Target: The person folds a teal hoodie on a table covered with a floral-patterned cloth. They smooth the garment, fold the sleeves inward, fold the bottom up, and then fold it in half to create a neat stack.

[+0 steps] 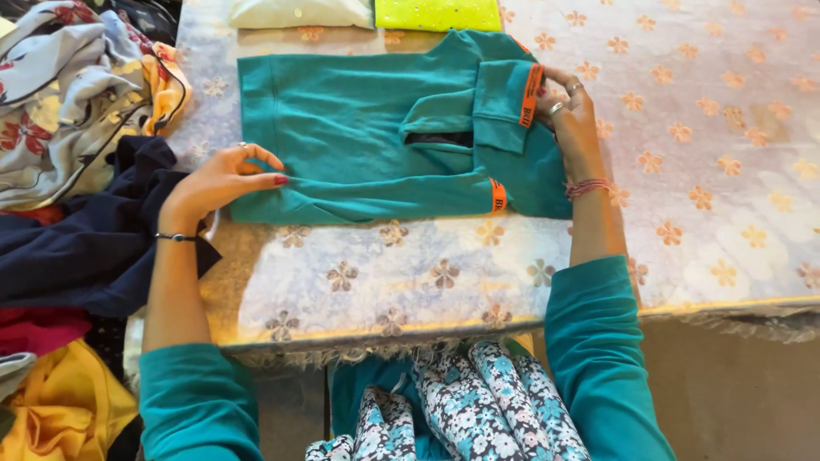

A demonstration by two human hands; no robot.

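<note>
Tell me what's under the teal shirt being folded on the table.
The teal shirt lies on a floral tablecloth, which shows all around it. The left hand and right hand pinch its edges. Whatever is directly beneath the shirt is covered.

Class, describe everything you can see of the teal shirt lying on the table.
The teal shirt looks like soft knit cotton, with orange bands on its cuffs and a dark opening showing at the neck. It lies flat and partly folded on the flower-patterned table cover, both sleeves folded across the body. The left hand pinches its lower left edge; the right hand holds its right side by a banded cuff.
</note>
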